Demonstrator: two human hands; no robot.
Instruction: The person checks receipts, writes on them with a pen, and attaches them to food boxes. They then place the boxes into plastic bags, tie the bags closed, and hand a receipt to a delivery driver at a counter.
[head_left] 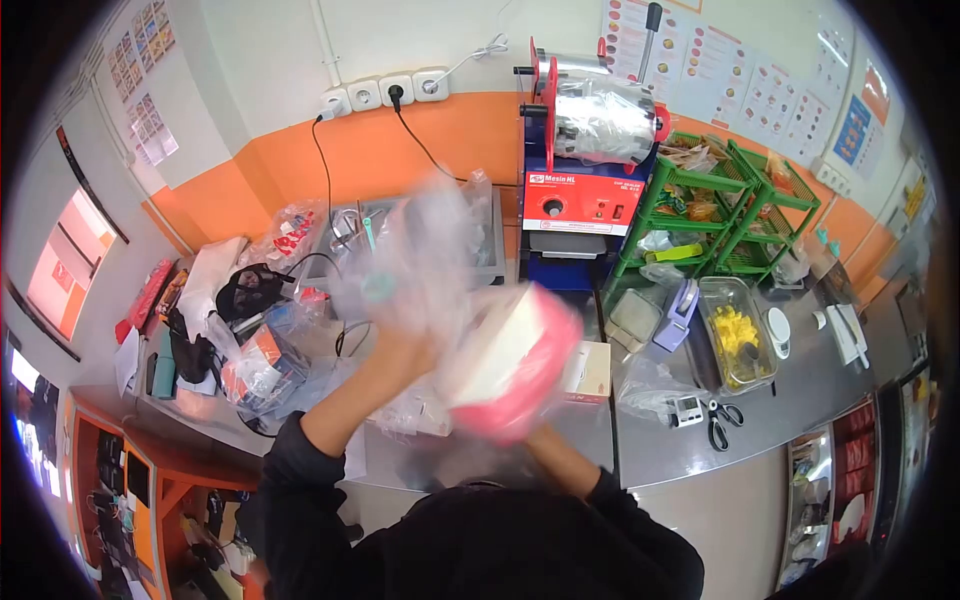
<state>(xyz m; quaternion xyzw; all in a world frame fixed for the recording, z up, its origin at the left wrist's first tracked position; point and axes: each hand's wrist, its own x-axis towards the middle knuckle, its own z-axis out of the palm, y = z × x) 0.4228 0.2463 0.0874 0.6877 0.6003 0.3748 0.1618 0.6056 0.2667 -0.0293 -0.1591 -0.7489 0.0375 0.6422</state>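
Note:
My left hand (408, 345) is raised over the steel counter, smeared by motion. It grips a crumpled clear plastic bag (425, 240), which blurs upward from the fingers. Just right of it, a pink and white pack (515, 365) in clear wrapping is held up at a tilt. My right hand (542, 440) is under and behind this pack, its fingers mostly hidden. Below the left forearm, more clear plastic (415, 412) lies on the counter.
A red and blue cup sealer (580, 195) stands at the back, beside green tiered racks (700, 215). On the right are a lilac tape dispenser (680, 315), a glass dish (740, 335) of yellow pieces and black scissors (720, 425). A grey tray (488, 268) and bagged items sit left.

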